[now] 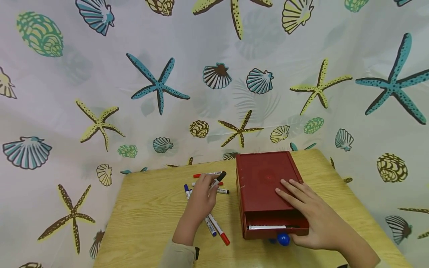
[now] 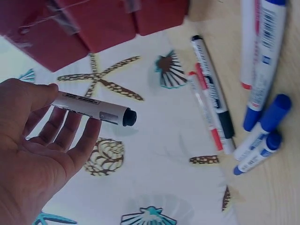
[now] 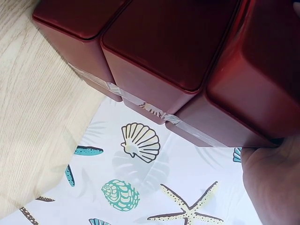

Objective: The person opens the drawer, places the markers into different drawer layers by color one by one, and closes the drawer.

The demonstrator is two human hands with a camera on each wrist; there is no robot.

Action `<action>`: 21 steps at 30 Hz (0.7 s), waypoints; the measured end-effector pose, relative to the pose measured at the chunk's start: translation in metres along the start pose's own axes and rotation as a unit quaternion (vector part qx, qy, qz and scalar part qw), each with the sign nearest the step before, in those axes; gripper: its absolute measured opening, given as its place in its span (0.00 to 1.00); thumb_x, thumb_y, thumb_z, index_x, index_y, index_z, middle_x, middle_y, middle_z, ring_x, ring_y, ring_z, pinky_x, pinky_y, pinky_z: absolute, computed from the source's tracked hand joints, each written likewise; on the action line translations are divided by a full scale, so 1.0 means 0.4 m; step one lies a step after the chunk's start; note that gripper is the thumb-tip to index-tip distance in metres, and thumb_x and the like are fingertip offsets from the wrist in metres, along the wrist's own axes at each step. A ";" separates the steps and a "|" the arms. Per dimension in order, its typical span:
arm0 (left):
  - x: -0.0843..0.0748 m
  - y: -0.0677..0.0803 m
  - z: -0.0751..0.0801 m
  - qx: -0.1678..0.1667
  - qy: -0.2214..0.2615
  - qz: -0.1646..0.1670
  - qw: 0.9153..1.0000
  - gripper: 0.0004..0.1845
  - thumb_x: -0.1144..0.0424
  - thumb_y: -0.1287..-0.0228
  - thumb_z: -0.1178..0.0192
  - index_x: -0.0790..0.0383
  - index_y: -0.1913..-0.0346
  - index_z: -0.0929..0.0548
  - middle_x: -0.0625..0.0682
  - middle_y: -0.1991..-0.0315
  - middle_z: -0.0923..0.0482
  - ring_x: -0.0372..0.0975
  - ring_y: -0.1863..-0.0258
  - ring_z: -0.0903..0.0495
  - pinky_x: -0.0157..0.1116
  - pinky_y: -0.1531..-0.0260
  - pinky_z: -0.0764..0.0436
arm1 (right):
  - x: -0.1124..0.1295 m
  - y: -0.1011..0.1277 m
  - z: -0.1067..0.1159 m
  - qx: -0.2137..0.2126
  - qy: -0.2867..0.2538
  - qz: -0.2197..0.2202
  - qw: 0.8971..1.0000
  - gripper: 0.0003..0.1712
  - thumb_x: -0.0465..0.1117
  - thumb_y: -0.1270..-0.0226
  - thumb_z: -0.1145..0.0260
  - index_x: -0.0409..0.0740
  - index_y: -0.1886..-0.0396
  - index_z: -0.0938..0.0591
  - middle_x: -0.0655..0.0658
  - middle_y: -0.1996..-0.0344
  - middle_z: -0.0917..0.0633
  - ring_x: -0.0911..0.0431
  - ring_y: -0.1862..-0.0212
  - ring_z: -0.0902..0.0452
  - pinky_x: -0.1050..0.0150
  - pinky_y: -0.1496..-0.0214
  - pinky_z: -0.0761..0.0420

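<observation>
My left hand (image 1: 201,197) pinches a whiteboard marker (image 2: 93,107) between thumb and fingers, its black end pointing away from the palm. Just right of it stands a dark red drawer box (image 1: 264,182) with a blue round knob (image 1: 283,239) low on its front. Inside the drawer opening lies another marker (image 1: 268,227), white with a dark end. My right hand (image 1: 311,212) rests on the box's top right side with straight fingers, its thumb down at the front corner near the knob. In the right wrist view only part of that hand shows.
Several loose markers with red, blue and black caps lie left of the box, among them a red-capped marker (image 1: 219,229) and a black-capped one (image 2: 213,86). The wooden table (image 1: 144,223) meets a shell-patterned cloth (image 1: 187,123) behind and at the sides.
</observation>
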State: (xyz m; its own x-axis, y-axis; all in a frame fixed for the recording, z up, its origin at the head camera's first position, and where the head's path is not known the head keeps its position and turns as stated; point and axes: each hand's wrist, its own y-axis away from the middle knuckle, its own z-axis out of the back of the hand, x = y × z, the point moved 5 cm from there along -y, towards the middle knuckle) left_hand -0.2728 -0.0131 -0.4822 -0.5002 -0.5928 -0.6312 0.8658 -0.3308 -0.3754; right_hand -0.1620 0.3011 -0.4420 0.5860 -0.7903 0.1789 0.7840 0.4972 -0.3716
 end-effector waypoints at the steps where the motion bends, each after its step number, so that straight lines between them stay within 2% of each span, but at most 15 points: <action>1: -0.011 0.004 0.005 -0.003 0.008 0.001 1.000 0.16 0.64 0.18 0.42 0.57 0.33 0.21 0.51 0.45 0.21 0.42 0.45 0.19 0.43 0.45 0.14 | 0.000 0.001 0.000 0.001 -0.001 -0.003 1.000 0.69 0.62 0.62 0.15 0.57 0.16 0.34 0.45 0.17 0.35 0.43 0.17 0.43 0.73 0.16 0.67; 7: -0.092 0.022 0.036 -0.037 0.034 -0.037 0.998 0.17 0.66 0.20 0.40 0.57 0.33 0.21 0.49 0.43 0.23 0.39 0.39 0.18 0.34 0.41 0.15 | 0.000 0.001 0.000 -0.002 -0.003 0.004 1.000 0.69 0.61 0.63 0.15 0.55 0.16 0.34 0.44 0.17 0.35 0.42 0.18 0.42 0.72 0.16 0.66; 12: -0.160 0.034 0.067 -0.061 0.055 -0.074 0.994 0.16 0.68 0.21 0.40 0.58 0.35 0.20 0.51 0.43 0.23 0.41 0.37 0.18 0.34 0.40 0.16 | -0.001 -0.003 0.000 0.000 -0.004 0.007 1.000 0.68 0.60 0.62 0.15 0.54 0.17 0.33 0.43 0.17 0.35 0.41 0.17 0.43 0.71 0.15 0.66; 16: -0.212 0.043 0.087 -0.075 0.062 -0.102 0.990 0.16 0.68 0.22 0.39 0.57 0.36 0.19 0.50 0.43 0.22 0.40 0.39 0.18 0.37 0.41 0.14 | -0.001 -0.001 -0.001 0.000 -0.004 0.006 1.000 0.68 0.60 0.62 0.15 0.54 0.17 0.33 0.43 0.17 0.35 0.41 0.17 0.43 0.71 0.15 0.66; 21: -0.281 0.059 0.097 -0.072 0.092 -0.154 0.981 0.17 0.70 0.24 0.37 0.55 0.36 0.19 0.49 0.43 0.21 0.38 0.44 0.19 0.38 0.45 0.13 | -0.001 0.001 0.000 0.001 -0.008 0.005 1.000 0.68 0.60 0.62 0.15 0.54 0.17 0.33 0.43 0.17 0.35 0.41 0.17 0.43 0.71 0.15 0.66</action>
State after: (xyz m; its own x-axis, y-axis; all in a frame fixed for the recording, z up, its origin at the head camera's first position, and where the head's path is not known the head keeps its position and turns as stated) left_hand -0.1956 0.0174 -0.3938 -0.7435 -0.3342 -0.5793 0.6687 -0.3584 -0.6515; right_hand -0.1620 0.3015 -0.4420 0.5965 -0.7801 0.1890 0.7789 0.5057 -0.3710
